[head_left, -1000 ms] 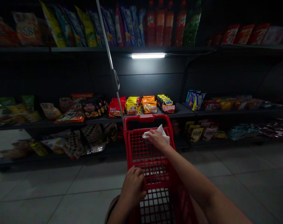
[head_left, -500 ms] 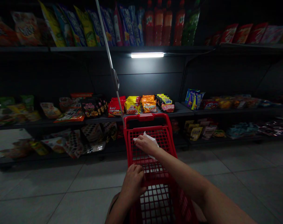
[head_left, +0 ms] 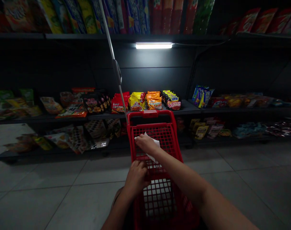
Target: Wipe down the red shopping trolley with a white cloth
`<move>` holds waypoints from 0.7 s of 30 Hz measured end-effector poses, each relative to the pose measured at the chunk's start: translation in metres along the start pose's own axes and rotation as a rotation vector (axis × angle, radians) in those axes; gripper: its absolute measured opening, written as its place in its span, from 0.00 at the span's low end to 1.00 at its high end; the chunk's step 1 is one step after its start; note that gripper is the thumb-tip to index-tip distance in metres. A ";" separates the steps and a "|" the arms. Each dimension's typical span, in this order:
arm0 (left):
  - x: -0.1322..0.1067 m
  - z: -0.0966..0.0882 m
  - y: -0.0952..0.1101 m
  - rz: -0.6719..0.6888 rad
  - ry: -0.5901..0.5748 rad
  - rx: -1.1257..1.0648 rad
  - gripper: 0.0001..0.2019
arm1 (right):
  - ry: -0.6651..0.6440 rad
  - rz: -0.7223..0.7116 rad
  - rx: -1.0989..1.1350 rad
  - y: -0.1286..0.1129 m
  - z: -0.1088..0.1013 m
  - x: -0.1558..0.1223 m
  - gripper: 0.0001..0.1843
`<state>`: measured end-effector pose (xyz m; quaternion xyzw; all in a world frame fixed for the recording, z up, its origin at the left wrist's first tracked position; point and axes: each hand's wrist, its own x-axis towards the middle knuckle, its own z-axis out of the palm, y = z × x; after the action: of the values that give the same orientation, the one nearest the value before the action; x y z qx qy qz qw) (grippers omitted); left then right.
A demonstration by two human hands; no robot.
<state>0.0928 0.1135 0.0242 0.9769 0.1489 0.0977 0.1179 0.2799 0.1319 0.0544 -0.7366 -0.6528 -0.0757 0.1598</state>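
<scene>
A red plastic shopping basket [head_left: 175, 140] with grid walls and a raised handle at its far end stands in front of me. My right hand [head_left: 146, 144] reaches across from the right and is closed on a white cloth or tissue [head_left: 156, 142], pressed against the grid panel near the far end. Closer to me, my left hand [head_left: 137, 175] curls its fingers over the basket's left edge. A thin metal pole [head_left: 110, 41] with a grey joint rises from the basket's far left corner.
Dark shelves [head_left: 88, 36] cross the view beyond the basket. Red noodle packets [head_left: 118, 103], yellow packets [head_left: 136, 102], orange packets [head_left: 154, 100] and black packets [head_left: 172, 101] stand under a lit tube lamp [head_left: 153, 46]. Grey floor tiles [head_left: 95, 204] lie around the basket.
My right hand and the white cloth have shifted slightly left and up the grid panel. My left hand stays on the edge. The view has tilted down a little.
</scene>
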 end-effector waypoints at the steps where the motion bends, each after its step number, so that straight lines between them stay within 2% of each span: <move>1: 0.000 0.000 0.000 -0.006 0.003 0.007 0.12 | -0.012 -0.047 0.012 -0.003 0.001 -0.005 0.14; 2: 0.001 0.000 0.000 -0.005 0.012 0.005 0.12 | -0.018 -0.049 0.012 -0.001 -0.001 -0.011 0.14; 4: 0.002 0.001 -0.001 0.010 0.035 -0.016 0.12 | -0.002 0.029 -0.013 0.020 -0.011 -0.023 0.15; 8: 0.006 0.001 -0.004 0.033 0.050 -0.041 0.11 | 0.056 0.375 -0.113 0.079 -0.039 -0.040 0.17; 10: 0.009 0.001 -0.005 0.045 0.050 -0.037 0.10 | 0.073 0.542 -0.149 0.086 -0.042 -0.050 0.17; 11: 0.011 0.000 -0.006 0.050 0.049 -0.033 0.10 | 0.072 0.579 -0.156 0.080 -0.039 -0.055 0.17; 13: 0.015 0.000 -0.006 0.053 0.038 -0.019 0.10 | 0.057 0.506 -0.145 0.055 -0.027 -0.068 0.17; 16: 0.019 0.001 -0.007 0.041 0.034 0.018 0.10 | -0.028 0.166 -0.105 0.015 -0.010 -0.086 0.16; 18: 0.021 0.002 -0.008 0.040 0.044 0.031 0.10 | -0.083 0.022 -0.081 0.007 -0.009 -0.091 0.17; 19: 0.021 0.003 -0.008 0.041 0.049 0.030 0.10 | -0.097 0.021 -0.080 0.010 -0.012 -0.092 0.17; 21: 0.022 0.004 -0.009 0.047 0.054 0.014 0.09 | -0.092 0.132 -0.107 0.025 -0.021 -0.089 0.17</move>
<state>0.1115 0.1281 0.0218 0.9779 0.1297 0.1258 0.1049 0.2947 0.0384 0.0424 -0.7883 -0.6044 -0.0658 0.0947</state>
